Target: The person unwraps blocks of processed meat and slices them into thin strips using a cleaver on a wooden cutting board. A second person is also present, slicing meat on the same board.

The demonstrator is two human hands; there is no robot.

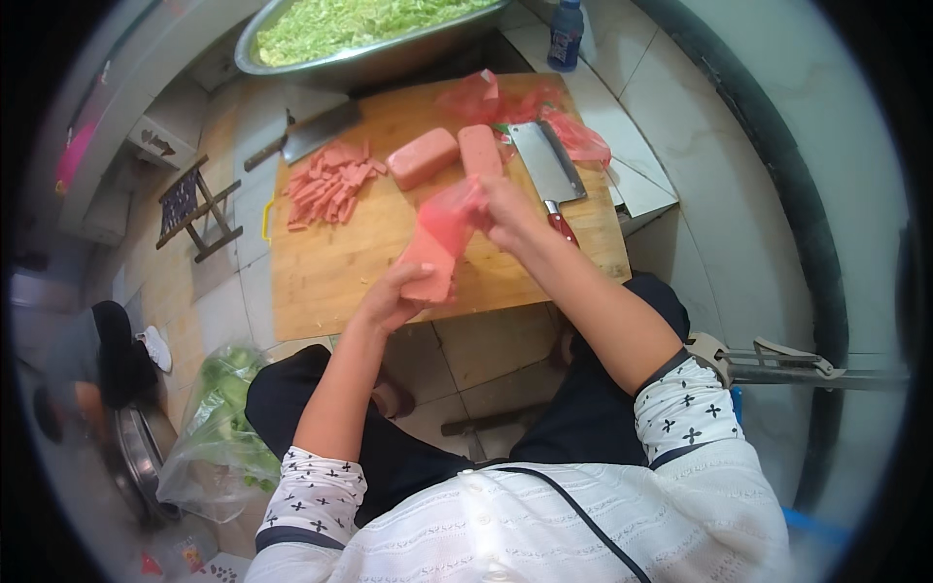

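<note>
My left hand [397, 295] grips the near end of a pink luncheon meat block [431, 266], held over the front of a wooden cutting board [321, 284]. A red plastic wrapper [448, 211] covers the far part of this block. My right hand [503, 211] pinches the wrapper at that end. Just beyond, two more pink blocks lie on the board, a wide one [423, 158] and a narrow one [480, 151]. Cut strips of the meat [332, 182] are heaped on the left. To the right rests a cleaver [543, 160] with a red handle.
Another cleaver [321, 131] lies at the board's back left corner. Crumpled red wrappers [510, 102] sit at the back right. Behind are a metal basin [328, 64] of shredded greens and a blue bottle [565, 36]. At left are a folding stool [197, 208], bagged vegetables [226, 415] and another person [95, 364].
</note>
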